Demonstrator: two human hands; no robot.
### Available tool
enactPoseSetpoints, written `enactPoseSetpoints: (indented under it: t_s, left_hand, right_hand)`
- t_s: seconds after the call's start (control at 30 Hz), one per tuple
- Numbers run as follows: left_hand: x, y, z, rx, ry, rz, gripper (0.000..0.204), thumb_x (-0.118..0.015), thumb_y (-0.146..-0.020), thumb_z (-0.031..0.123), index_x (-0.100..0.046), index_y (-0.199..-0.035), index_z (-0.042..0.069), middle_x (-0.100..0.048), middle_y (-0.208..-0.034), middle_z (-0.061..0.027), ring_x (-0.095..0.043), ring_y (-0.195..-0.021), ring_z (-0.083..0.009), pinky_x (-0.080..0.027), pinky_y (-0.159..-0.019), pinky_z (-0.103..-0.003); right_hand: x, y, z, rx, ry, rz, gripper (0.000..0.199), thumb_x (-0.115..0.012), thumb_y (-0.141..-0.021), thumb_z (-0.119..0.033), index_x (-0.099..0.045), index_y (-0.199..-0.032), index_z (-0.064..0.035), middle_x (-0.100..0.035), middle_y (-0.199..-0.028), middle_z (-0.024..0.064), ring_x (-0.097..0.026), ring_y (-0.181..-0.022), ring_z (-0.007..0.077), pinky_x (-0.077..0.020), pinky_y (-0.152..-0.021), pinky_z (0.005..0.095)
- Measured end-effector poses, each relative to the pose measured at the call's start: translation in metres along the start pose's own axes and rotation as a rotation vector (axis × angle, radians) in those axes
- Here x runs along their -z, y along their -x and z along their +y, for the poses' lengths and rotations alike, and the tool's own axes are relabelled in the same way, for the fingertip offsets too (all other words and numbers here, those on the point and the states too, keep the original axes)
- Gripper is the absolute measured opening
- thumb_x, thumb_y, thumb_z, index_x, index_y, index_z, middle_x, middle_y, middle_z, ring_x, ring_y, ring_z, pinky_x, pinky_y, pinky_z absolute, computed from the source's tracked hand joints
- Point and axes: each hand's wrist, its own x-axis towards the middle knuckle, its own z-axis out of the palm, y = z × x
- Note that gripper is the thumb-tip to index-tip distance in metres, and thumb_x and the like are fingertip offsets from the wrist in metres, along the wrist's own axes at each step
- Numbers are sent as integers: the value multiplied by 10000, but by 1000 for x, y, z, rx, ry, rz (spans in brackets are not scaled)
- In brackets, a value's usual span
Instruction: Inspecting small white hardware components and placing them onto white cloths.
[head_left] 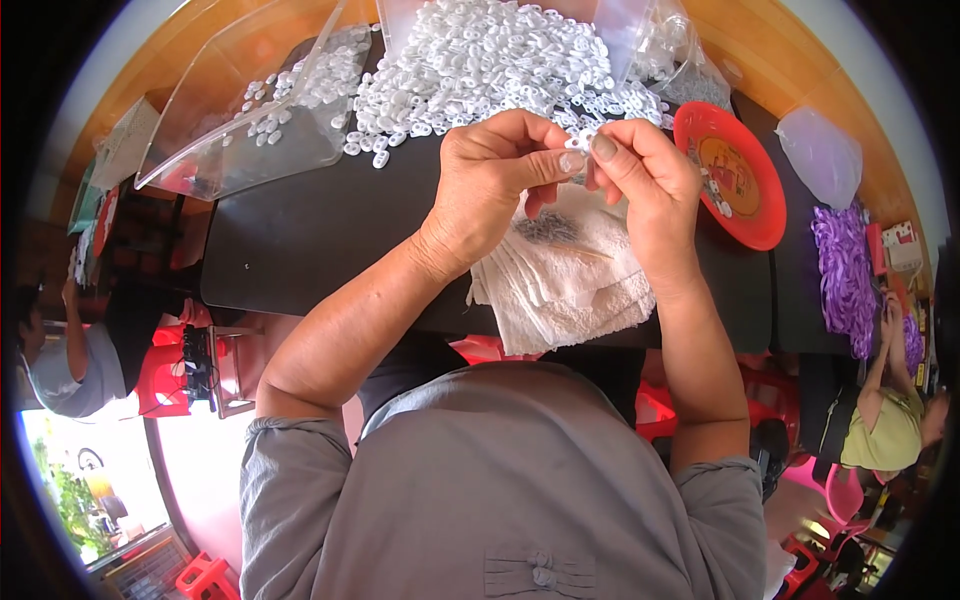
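Table (320, 240): black, heaped with white plastic pieces (480, 60).
Left hand (495, 175): pinching a small piece.
Right hand (645, 185): pinching it too, above white towel (560, 280).

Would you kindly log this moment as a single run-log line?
left hand pinching small piece | right hand pinching same spot | white towel below | white plastic pieces behind | red plate right

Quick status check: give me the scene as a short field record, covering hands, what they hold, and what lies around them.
left hand: fingertips pinched together against the right's, on something too small to identify
right hand: thumb and forefinger pinched, meeting the left
under the hands: folded white towel with small dark pieces on it
behind the hands: heap of small white plastic parts
right side: red plate
surface: black table
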Motion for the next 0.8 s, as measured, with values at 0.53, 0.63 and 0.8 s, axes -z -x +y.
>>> enactPoseSetpoints:
  t_s: [0.53, 0.63, 0.8]
  left_hand:
    - [2, 0, 6, 39, 21, 22, 78, -660, -861, 21, -608, -894, -28, -628, -751, -84, -565, -570, -135, -411, -456, -232]
    - [3, 0, 7, 81, 84, -25, 98, -657, -872, 52, -603, -898, -25, -617, -736, -76, -560, -562, -136, -406, -456, -232]
    - [1, 0, 8, 104, 88, -24, 87, -651, -880, 66, -610, -905, -5, -610, -728, -71, -554, -556, -134, -400, -456, -234]
  right_hand:
    - [-3, 2, 4, 125, 101, -5, 161, -610, -935, -157, -624, -892, -3, -568, -702, -7, -496, -627, 42, -381, -549, 188]
    - [-3, 2, 5, 143, 103, -3, 158, -610, -934, -154, -627, -893, -3, -570, -697, -7, -495, -621, 42, -382, -547, 189]
    - [-3, 2, 6, 135, 90, 23, 154, -610, -933, -148, -628, -910, 3, -574, -709, -7, -498, -624, 43, -380, -547, 188]
